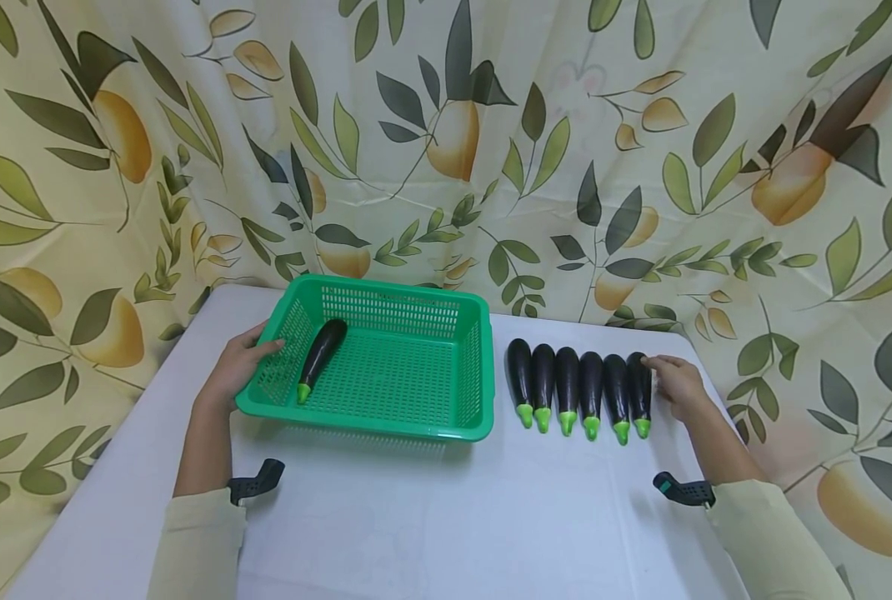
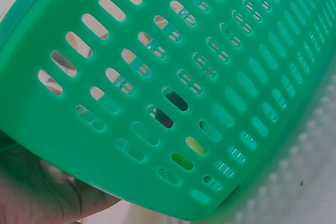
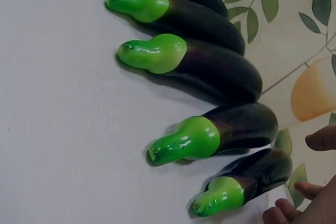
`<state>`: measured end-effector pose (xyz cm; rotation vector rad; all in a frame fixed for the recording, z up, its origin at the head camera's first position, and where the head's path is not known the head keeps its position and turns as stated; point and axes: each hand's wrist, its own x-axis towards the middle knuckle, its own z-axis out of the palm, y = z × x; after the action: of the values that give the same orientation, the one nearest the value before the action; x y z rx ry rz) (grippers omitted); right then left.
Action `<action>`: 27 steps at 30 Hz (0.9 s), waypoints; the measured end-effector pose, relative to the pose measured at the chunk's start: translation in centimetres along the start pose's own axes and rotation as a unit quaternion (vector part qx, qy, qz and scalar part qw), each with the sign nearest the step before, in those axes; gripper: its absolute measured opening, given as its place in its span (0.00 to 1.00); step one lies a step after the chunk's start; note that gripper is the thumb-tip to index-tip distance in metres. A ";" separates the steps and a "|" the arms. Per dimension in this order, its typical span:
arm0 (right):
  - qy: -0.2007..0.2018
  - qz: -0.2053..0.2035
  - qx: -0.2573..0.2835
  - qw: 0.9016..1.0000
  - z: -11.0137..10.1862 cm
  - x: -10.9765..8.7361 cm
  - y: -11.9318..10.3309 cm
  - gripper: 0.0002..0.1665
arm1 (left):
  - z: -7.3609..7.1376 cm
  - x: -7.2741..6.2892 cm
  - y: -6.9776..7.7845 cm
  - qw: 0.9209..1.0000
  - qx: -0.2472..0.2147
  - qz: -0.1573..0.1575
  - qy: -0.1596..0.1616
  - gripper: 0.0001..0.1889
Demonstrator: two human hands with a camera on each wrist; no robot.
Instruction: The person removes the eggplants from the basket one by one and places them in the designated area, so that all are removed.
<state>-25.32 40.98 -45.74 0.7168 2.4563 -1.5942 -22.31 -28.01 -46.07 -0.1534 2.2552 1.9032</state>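
Note:
My left hand grips the left rim of a green plastic basket, thumb over the edge. The left wrist view shows that hand under the rim, beside the slotted wall. Inside the basket, near its left end, lies one dark purple eggplant with a green cap. To the basket's right, several more eggplants lie in a row, caps toward me. My right hand is at the far end of the rightmost eggplant. In the right wrist view its thumb and fingers are spread beside that eggplant.
A white cloth covers the table. Behind it hangs a curtain printed with leaves and fruit, close to the table's back edge. Each wrist wears a black camera mount.

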 end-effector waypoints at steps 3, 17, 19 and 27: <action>0.002 -0.015 -0.002 1.000 0.1 -0.1 -0.3 0.45 | 0.0 0.0 0.0 1.000 0.002 0.001 0.001 0.35; 0.029 -0.100 -0.025 0.994 3.2 -2.1 -3.5 0.43 | 0.0 0.0 -0.1 1.000 0.002 0.001 0.001 0.35; 0.022 -0.112 -0.027 0.993 3.7 -2.5 -4.0 0.43 | 0.0 0.0 -0.1 1.000 0.002 0.001 0.001 0.35; -0.011 -0.166 -0.037 0.985 5.9 -3.6 -5.9 0.41 | 0.0 0.0 0.0 1.000 0.004 0.001 0.000 0.35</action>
<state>-25.72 32.61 -42.18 0.2872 2.7126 -1.5888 -22.28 -28.02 -46.07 -0.1507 2.2620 1.8956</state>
